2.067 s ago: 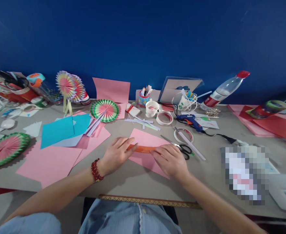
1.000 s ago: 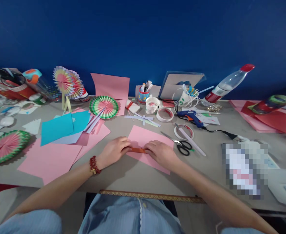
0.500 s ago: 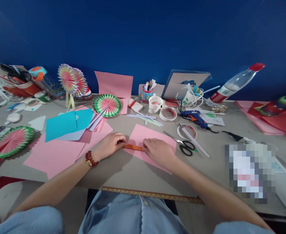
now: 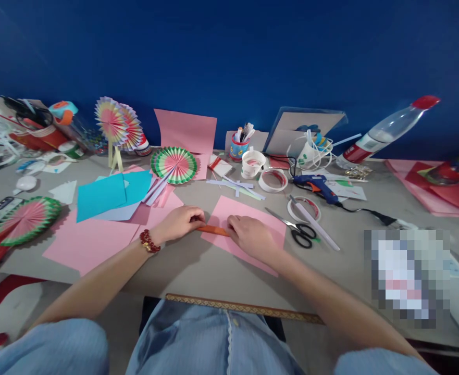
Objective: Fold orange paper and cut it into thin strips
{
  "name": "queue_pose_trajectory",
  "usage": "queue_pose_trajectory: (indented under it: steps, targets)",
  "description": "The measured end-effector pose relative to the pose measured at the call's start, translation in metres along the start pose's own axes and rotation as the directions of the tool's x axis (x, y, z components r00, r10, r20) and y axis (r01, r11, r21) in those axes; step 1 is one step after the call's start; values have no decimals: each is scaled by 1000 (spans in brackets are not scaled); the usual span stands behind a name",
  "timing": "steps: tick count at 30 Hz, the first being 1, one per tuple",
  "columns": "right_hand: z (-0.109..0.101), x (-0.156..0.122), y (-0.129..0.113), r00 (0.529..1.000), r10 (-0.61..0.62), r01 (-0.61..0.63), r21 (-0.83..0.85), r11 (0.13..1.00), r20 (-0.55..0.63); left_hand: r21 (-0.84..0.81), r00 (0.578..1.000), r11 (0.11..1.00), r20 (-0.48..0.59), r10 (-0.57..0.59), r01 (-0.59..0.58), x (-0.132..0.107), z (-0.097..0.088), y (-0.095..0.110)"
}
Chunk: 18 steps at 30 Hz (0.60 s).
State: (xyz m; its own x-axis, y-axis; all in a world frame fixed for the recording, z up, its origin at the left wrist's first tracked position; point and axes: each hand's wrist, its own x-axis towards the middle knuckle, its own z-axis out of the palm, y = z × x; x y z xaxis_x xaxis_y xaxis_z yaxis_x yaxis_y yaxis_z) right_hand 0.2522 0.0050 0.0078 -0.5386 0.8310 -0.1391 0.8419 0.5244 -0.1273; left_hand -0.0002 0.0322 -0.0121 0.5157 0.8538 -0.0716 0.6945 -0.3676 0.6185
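An orange folded paper strip (image 4: 213, 230) is stretched between my two hands, low over a pink sheet (image 4: 229, 208). My left hand (image 4: 180, 223) pinches the strip's left end, just off the sheet's left edge. Above the sheet, my right hand (image 4: 250, 237) has its fingers closed on the strip's right part, which the fingers hide. To the right of that hand lie black-handled scissors (image 4: 301, 235), their blades reaching over the sheet's edge.
Pink sheets (image 4: 73, 245) and blue card (image 4: 100, 198) lie to the left. Behind are a round pleated paper fan (image 4: 176, 165), paper strips (image 4: 237, 188), tape rolls (image 4: 273, 180) and a blue glue gun (image 4: 317, 187). A bottle (image 4: 385, 133) leans at the back right.
The view has shifted slightly. Both hands keep their hold on the orange strip, and the right fingers sit a touch further left along it.
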Motion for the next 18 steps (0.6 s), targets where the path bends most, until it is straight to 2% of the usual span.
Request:
queue_pose_trajectory:
  steps: [6,12,15,18]
  targets:
    - [1,-1,0,1000,-3,3,18,1000,-11,4,1000,1000,9,29,-29,-3,-2,0]
    - [7,-3,6,998,-17,22,98,995,-54,31,993,994,51,103,-105,-9,-7,10]
    - [8,-5,11,989,-111,126,159,979,-98,74,982,980,43,184,-186,-13,-7,19]
    - [8,-13,15,957,-252,267,101,958,-145,200,953,937,-34,300,-287,-20,-3,28]
